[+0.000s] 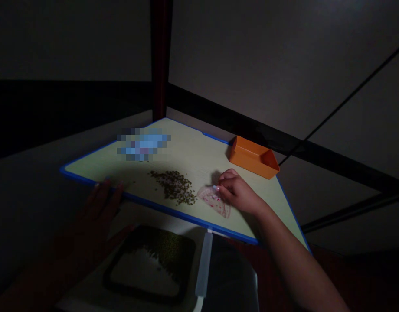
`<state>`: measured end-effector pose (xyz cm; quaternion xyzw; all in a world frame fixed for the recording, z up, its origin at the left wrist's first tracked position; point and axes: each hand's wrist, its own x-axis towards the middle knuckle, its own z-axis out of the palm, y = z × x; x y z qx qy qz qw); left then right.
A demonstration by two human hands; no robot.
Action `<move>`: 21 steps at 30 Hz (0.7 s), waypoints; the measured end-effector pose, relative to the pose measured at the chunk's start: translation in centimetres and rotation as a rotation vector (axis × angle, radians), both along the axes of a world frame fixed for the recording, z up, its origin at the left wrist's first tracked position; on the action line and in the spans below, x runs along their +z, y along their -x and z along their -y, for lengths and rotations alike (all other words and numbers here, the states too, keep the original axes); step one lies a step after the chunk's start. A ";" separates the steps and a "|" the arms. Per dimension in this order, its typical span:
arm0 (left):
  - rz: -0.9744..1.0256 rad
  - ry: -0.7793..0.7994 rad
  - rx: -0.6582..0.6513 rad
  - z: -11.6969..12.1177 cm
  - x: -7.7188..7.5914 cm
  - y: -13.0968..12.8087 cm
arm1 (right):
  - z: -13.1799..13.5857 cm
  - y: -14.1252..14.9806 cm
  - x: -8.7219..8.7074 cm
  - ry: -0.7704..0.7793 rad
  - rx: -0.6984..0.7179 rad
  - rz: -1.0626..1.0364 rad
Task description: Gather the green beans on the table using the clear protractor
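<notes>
Our right hand (pixel 237 193) pinches a clear plastic sheet (pixel 215 201) just right of the beans (pixel 173 186) on the board (pixel 193 151); our left hand (pixel 97 221) lies spread at the near edge. A hasty tug could scatter the beans.

The camera I'm wearing on my head is looking forward and down from close above my left hand (pixel 95 221), my right hand (pixel 238 193) and the blue-edged board (pixel 186 149).

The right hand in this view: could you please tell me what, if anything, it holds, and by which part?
The right hand pinches a translucent, pink-speckled half-round piece by its upper edge.
</notes>
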<state>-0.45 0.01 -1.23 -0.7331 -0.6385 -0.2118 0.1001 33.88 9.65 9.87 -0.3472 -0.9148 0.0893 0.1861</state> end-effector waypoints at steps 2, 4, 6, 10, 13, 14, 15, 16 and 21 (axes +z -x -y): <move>0.002 0.010 0.010 0.0 0.0 0.0 | 0.0 0.0 0.0 0.010 0.004 0.013; 0.009 0.017 0.018 0.1 0.1 0.0 | 0.1 0.1 0.0 0.021 0.002 0.023; 0.016 0.013 0.018 0.1 0.2 -0.1 | 0.2 0.1 0.1 0.029 -0.003 0.030; 0.015 0.015 0.012 0.0 0.2 -0.2 | 0.3 0.0 0.4 0.056 -0.003 0.045; 0.010 0.010 0.014 -0.1 0.1 -0.2 | 0.5 0.0 0.6 0.077 0.009 0.054; 0.009 0.010 0.020 0.0 0.1 -0.2 | 0.5 0.0 0.6 0.081 0.014 0.056; 0.010 0.011 0.026 0.0 0.1 -0.2 | 0.6 0.0 0.7 0.082 0.019 0.058; 0.011 0.013 0.028 0.0 0.1 -0.2 | 0.6 0.0 0.7 0.082 0.024 0.058; 0.005 0.000 0.004 0.2 0.2 -0.1 | 0.6 0.3 0.4 0.067 0.046 0.049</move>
